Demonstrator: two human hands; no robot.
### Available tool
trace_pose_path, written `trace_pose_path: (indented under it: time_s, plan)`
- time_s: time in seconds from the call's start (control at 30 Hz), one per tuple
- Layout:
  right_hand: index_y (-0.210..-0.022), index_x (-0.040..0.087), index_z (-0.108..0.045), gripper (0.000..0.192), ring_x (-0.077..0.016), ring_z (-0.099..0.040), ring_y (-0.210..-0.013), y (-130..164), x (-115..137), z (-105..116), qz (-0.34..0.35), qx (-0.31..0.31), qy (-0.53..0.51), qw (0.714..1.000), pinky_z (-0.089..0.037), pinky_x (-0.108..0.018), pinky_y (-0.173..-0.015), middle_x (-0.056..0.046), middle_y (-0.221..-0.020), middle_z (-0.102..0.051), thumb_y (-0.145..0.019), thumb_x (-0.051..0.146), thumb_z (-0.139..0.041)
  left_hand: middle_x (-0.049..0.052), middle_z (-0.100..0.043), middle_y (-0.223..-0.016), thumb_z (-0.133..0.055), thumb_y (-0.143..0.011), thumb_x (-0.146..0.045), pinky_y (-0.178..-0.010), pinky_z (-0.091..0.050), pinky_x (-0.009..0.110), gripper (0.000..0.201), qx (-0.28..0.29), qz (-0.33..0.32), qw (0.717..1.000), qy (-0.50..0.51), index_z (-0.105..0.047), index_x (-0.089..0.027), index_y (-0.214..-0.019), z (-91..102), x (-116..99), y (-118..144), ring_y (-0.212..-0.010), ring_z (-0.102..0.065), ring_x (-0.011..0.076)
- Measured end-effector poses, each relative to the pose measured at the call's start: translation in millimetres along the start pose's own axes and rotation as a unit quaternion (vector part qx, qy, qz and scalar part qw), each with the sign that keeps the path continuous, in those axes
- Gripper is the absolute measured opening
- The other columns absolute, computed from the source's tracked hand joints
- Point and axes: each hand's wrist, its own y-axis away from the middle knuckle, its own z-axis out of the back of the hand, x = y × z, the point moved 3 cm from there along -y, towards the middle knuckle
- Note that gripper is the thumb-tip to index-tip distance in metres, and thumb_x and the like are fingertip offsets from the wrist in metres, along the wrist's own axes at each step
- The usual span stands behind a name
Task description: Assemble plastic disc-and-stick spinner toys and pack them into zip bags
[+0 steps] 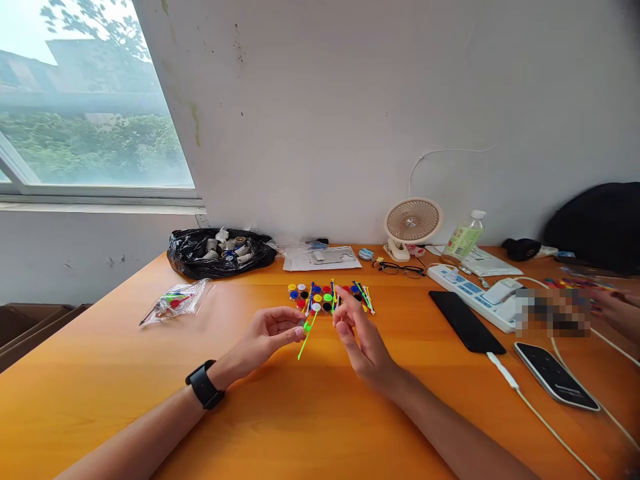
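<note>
Orange-brown wooden table (pixel 260 420). Directly on it: small round multicoloured plastic discs (pixel 327 307), thin coloured plastic sticks (pixel 369 300), flat black rectangular phone (pixel 466 321), crumpled black plastic bag (pixel 180 257).

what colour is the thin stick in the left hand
The thin stick is bright green; the head view shows it.

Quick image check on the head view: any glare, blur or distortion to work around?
In the head view, the window is bright, its sky washed out; pale sheen on the table; a pixelated patch at right, near another person's blurred hand; the green stick at the left hand stays readable.
</note>
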Motion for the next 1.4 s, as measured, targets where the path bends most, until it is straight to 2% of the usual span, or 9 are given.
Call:
trace_pose_path:
  time_s: [0.07,0.1,0.2,0.47,0.67,0.8,0.9,1.17,1.4]
  plan:
    - [-0.090,0.024,-0.071,0.050,-0.0172,-0.054,-0.068,0,-5,-6,-0.042,0.061,-0.025,0.997,-0.045,-0.032,-0.069,-0.002,-0.077,-0.058,-0.111,0.051,-0.033,0.008,-0.078,-0.104,-0.092,-0.077,-0.032,-0.088,-0.059,0.032,0.035,-0.009,-0.002,1.000,-0.004,-0.076,-0.016,-0.104,0.8,0,0,-0.094,-0.072,0.0190]
    - [-0.067,0.023,-0.061,0.063,-0.0158,-0.048,-0.061,0,-7,-9,-0.063,0.095,-0.041,0.993,-0.041,-0.031,-0.065,-0.001,-0.066,-0.051,-0.111,0.053,-0.029,0.008,-0.079,-0.103,-0.092,-0.077,-0.033,-0.086,-0.059,0.032,0.035,-0.013,-0.005,1.000,-0.009,-0.076,-0.016,-0.103,1.4,-1,0,-0.092,-0.072,0.0191]
    - [-0.048,0.022,-0.031,0.073,-0.0142,-0.032,-0.052,0,-11,-13,-0.101,0.135,-0.093,0.981,-0.030,-0.032,-0.056,0.002,-0.051,-0.031,-0.111,0.059,-0.022,0.008,-0.078,-0.097,-0.090,-0.080,-0.036,-0.081,-0.058,0.031,0.035,-0.018,-0.013,0.999,-0.026,-0.075,-0.015,-0.104,3.5,-2,-1,-0.087,-0.072,0.0188]
    - [-0.061,0.020,-0.057,0.067,-0.0149,-0.049,-0.061,-1,-18,-13,-0.083,0.109,-0.047,0.989,-0.037,-0.031,-0.065,0.000,-0.061,-0.053,-0.112,0.053,-0.029,0.005,-0.074,-0.089,-0.087,-0.084,-0.032,-0.076,-0.054,0.023,0.030,-0.048,-0.012,0.998,0.039,-0.078,-0.013,-0.105,15.8,-4,-6,-0.079,-0.065,0.0121]
    - [-0.098,0.021,-0.069,0.033,-0.0184,-0.060,-0.079,0,-15,-19,-0.029,0.141,0.098,0.985,-0.046,-0.030,-0.074,-0.003,-0.085,-0.066,-0.109,0.041,-0.045,0.006,-0.076,-0.099,-0.086,-0.083,-0.018,-0.083,-0.059,0.018,0.021,-0.117,-0.003,0.977,0.180,-0.078,-0.012,-0.101,33.9,-3,-13,-0.087,-0.071,0.0112]
    - [-0.140,0.023,-0.061,0.038,-0.0250,-0.065,-0.109,1,-13,-26,-0.018,0.172,0.175,0.969,-0.051,-0.037,-0.095,-0.010,-0.119,-0.070,-0.106,0.040,-0.053,0.010,-0.078,-0.100,-0.076,-0.087,-0.009,-0.079,-0.062,0.018,0.016,-0.130,0.000,0.964,0.234,-0.075,-0.012,-0.103,42.2,-4,-16,-0.084,-0.073,0.0121]
    - [-0.156,0.026,-0.048,0.052,-0.0279,-0.065,-0.114,-1,-11,-31,-0.019,0.200,0.233,0.952,-0.052,-0.042,-0.100,-0.011,-0.124,-0.068,-0.106,0.042,-0.050,0.012,-0.079,-0.101,-0.069,-0.090,-0.005,-0.079,-0.063,0.018,0.020,-0.144,0.006,0.956,0.257,-0.073,-0.011,-0.109,46.3,-6,-18,-0.082,-0.075,0.0125]
    - [-0.159,0.020,-0.045,0.057,-0.0297,-0.065,-0.120,-5,-10,-39,-0.027,0.191,0.284,0.939,-0.051,-0.043,-0.105,-0.014,-0.133,-0.066,-0.107,0.043,-0.048,0.014,-0.079,-0.107,-0.065,-0.091,-0.003,-0.078,-0.063,0.019,0.021,-0.151,0.023,0.950,0.273,-0.071,-0.010,-0.109,45.0,-8,-19,-0.079,-0.075,0.0128]
    - [-0.155,0.021,-0.050,0.054,-0.0300,-0.069,-0.110,-6,-9,-36,-0.043,0.168,0.308,0.935,-0.057,-0.044,-0.095,-0.014,-0.130,-0.065,-0.106,0.044,-0.049,0.011,-0.077,-0.103,-0.063,-0.090,-0.001,-0.081,-0.064,0.019,0.021,-0.155,0.020,0.948,0.277,-0.072,-0.010,-0.107,48.4,-2,-21,-0.084,-0.076,0.0142]
